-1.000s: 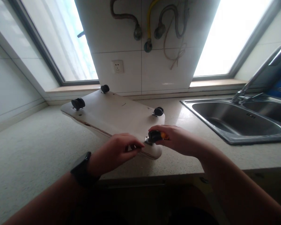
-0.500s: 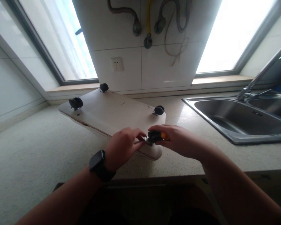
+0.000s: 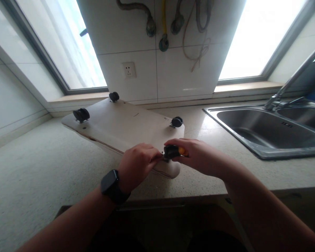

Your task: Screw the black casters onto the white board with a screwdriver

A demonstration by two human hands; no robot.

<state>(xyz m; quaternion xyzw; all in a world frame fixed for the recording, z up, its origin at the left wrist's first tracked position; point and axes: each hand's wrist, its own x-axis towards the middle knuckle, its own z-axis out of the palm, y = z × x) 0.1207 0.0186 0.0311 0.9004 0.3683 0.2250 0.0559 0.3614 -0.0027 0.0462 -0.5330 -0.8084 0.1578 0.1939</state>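
A white board-like piece (image 3: 115, 122) with rounded corners lies on the counter, its caster-bearing face up. Black casters stand at its far corner (image 3: 114, 97), left corner (image 3: 81, 114) and right side (image 3: 176, 121). Around the near caster (image 3: 171, 152) the fingers of my right hand (image 3: 196, 154) are closed, with an orange-yellow piece (image 3: 182, 151) showing against the palm; its kind is hidden. My left hand (image 3: 140, 161) pinches thumb and finger together at that caster's small metal plate (image 3: 162, 154). Whatever lies between those fingertips is too small to make out.
A stainless steel sink (image 3: 273, 133) with a faucet (image 3: 280, 94) is set in the counter (image 3: 42, 168) at right. Behind stands a tiled wall with a socket (image 3: 129, 69), pipes and a yellow hose (image 3: 163, 21). Windows flank it. The counter's front edge lies beneath my forearms.
My left thumb and finger, slightly apart before, have closed together at the metal plate. My right hand keeps its grip on the near caster. The whole view has shifted slightly.
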